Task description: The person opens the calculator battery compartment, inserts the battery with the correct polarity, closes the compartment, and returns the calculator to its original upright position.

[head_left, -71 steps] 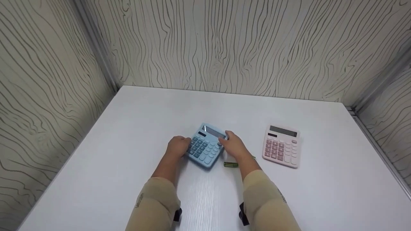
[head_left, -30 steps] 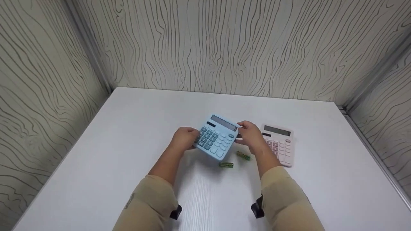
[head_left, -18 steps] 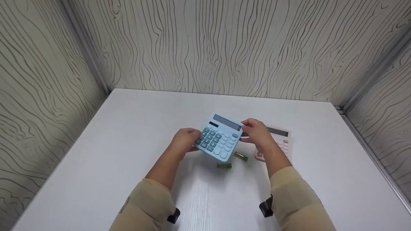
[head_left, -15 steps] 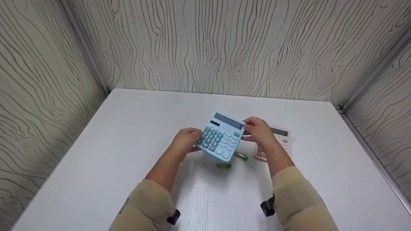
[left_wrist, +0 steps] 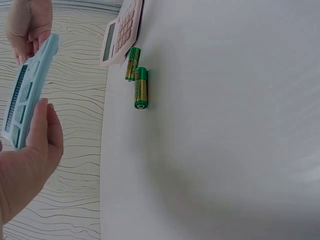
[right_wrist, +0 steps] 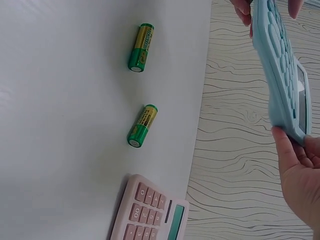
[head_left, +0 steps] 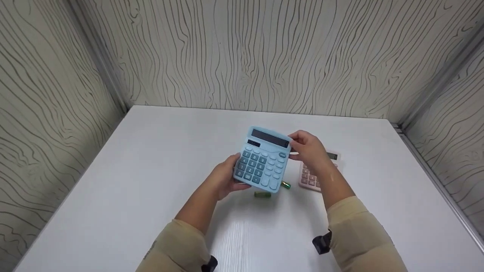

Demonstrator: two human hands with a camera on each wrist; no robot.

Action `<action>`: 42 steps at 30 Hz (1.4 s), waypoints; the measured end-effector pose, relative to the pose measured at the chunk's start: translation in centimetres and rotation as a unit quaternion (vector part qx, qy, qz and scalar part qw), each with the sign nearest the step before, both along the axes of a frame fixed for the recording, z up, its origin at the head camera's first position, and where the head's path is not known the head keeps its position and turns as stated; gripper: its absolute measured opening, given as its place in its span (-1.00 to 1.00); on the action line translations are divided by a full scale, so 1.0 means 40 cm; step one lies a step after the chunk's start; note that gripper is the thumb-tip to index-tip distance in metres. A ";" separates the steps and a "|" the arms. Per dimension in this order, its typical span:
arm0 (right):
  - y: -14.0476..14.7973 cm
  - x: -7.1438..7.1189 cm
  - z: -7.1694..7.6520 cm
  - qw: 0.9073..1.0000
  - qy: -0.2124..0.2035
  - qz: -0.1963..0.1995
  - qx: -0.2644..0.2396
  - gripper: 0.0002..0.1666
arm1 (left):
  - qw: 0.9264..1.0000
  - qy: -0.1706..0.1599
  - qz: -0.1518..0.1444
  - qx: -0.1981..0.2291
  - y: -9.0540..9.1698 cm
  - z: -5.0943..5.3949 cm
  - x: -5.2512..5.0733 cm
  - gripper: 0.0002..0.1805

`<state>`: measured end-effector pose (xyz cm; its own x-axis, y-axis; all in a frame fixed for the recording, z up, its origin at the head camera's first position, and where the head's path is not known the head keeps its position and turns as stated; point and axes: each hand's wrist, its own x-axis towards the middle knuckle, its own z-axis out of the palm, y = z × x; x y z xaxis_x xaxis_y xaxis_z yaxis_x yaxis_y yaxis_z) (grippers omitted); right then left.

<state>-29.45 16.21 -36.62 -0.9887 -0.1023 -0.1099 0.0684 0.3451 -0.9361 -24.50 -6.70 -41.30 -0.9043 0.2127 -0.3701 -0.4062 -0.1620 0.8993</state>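
Observation:
A light blue calculator (head_left: 263, 160) is held up off the table, its keys and screen tilted toward the head camera. My left hand (head_left: 226, 177) grips its lower left edge, the thumb on the front side and fingers behind. At the upper right corner my right hand (head_left: 308, 149) pinches the calculator by its edge. Below it, two green and gold batteries lie on the table: one battery (right_wrist: 141, 47) nearer the left hand, the other battery (right_wrist: 143, 126) nearer the pink calculator. The calculator's back cannot be made out in the wrist views.
A pink calculator (head_left: 311, 177) lies face up on the white table (head_left: 159, 162), partly behind the right forearm in the head view. Wood-patterned panels (head_left: 242, 56) stand behind the table and at its sides.
Both hands have lifted the blue calculator from low over the table, moved it right and tipped its face up toward the head camera. The batteries, partly covered before, came into view beneath it.

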 end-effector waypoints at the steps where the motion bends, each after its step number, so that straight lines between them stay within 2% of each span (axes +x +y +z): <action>1: 0.001 0.003 0.002 1.000 0.004 0.003 0.000 -0.77 | 1.000 0.000 -0.005 0.008 0.002 -0.001 0.002 -0.48; 7: 0.007 0.017 0.008 0.999 0.027 0.023 -0.014 -0.78 | 0.998 0.018 -0.056 0.019 0.009 -0.002 0.012 -0.47; 10: 0.013 0.021 0.007 0.999 0.037 0.032 -0.024 -0.79 | 0.995 0.048 -0.085 0.024 0.005 -0.002 0.016 -0.48; 14: 0.024 0.023 0.007 0.996 0.048 0.053 -0.047 -0.78 | 0.987 0.102 -0.122 0.032 0.001 -0.011 0.018 -0.49; 17: 0.031 0.022 0.006 0.993 0.055 0.080 -0.063 -0.68 | 0.983 0.125 -0.131 0.030 0.002 -0.019 0.018 -0.49; 21: 0.033 0.024 0.005 0.989 0.058 0.107 -0.080 -0.44 | 0.983 0.138 -0.125 0.010 0.009 -0.026 0.018 -0.50; 23: 0.031 0.027 0.005 0.991 0.055 0.095 -0.074 -0.36 | 0.982 0.146 -0.120 -0.005 0.015 -0.028 0.016 -0.50; 28: 0.030 0.028 0.005 0.999 0.024 0.022 -0.028 -0.28 | 0.980 0.162 -0.108 -0.038 0.025 -0.022 0.012 -0.48; 31: 0.031 0.028 0.005 0.999 -0.014 0.018 -0.038 -0.24 | 0.977 0.171 -0.116 -0.058 0.026 -0.012 0.011 -0.49; 34: 0.034 0.028 0.006 0.996 -0.046 0.039 -0.064 -0.24 | 0.970 0.187 -0.134 -0.077 0.023 -0.003 0.013 -0.51; 39: 0.036 0.027 0.000 0.995 -0.060 0.035 -0.068 -0.39 | 0.953 0.224 -0.163 -0.120 0.019 0.001 0.011 -0.50; 42: 0.036 0.024 -0.009 0.996 -0.063 0.032 -0.056 -0.41 | 0.937 0.255 -0.170 -0.167 0.016 0.000 0.009 -0.49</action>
<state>-28.48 17.63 -36.99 -0.9590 -0.1824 -0.2169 0.1690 0.2466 -0.9543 -24.12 -6.05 -41.28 -0.8829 0.4696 -0.0058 0.1125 0.2235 0.9682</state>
